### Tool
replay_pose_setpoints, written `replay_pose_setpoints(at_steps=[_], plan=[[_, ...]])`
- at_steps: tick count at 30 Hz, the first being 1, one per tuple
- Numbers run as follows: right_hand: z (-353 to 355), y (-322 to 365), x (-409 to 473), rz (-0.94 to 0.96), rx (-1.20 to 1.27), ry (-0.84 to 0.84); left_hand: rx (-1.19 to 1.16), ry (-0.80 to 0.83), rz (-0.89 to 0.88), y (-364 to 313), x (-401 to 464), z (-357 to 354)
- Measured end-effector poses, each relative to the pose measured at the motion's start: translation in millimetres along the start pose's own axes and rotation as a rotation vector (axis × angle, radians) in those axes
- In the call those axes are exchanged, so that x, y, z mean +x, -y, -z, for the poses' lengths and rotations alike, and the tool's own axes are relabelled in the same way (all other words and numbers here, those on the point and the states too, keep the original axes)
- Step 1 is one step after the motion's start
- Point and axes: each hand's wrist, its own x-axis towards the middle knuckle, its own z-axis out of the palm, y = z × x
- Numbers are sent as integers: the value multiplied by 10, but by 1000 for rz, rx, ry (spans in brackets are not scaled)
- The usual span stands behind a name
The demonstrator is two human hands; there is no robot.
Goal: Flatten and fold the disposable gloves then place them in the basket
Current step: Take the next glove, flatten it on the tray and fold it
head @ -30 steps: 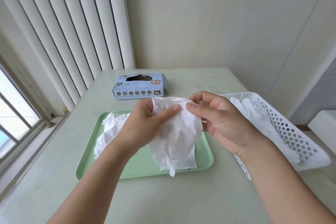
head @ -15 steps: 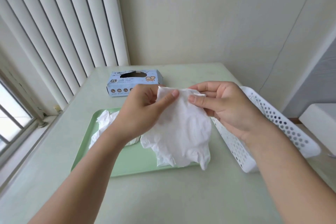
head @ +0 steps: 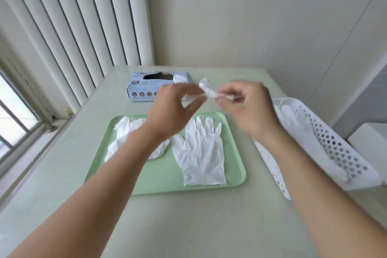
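Pale bench lies bare near its front edge; on the tray a flat glove points fingers away. Left hand and right hand each grip a crumpled glove between them.

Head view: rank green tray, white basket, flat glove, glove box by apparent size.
1. green tray
2. white basket, partly cut off by the right arm
3. flat glove
4. glove box, farther away, so apparent size only

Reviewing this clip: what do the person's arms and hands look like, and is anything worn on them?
Both forearms are bare up to the frame's lower edge: no sleeves show. The left hand and right hand wear no gloves. No rings, watch, bracelets or wristbands can be seen on either wrist or on the fingers, though the hands are slightly motion-blurred, so small details could be missed. No markings or bandages show.
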Motion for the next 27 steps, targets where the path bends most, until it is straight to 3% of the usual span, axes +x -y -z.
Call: replay_pose_setpoints(at_steps=[6, 12, 17, 23, 27], plan=[[-468, -725, -955, -68, -152, 249, 34, 302, 108, 518, -1082, -481], [-454, -642, -1023, 53, -116, 236, 39, 212, 6, 463, -1107, -470], [-394, -684, -1060, 28, -87, 329, 19, 284, -17, 435, -1167, -432], [-401, -769, -998, -4, -150, 483, -138, 444, 82, 421, -1144, -420], [-367, -767, -976, 3, -118, 554, -46, 321, 94, 445, -1140, -461]])
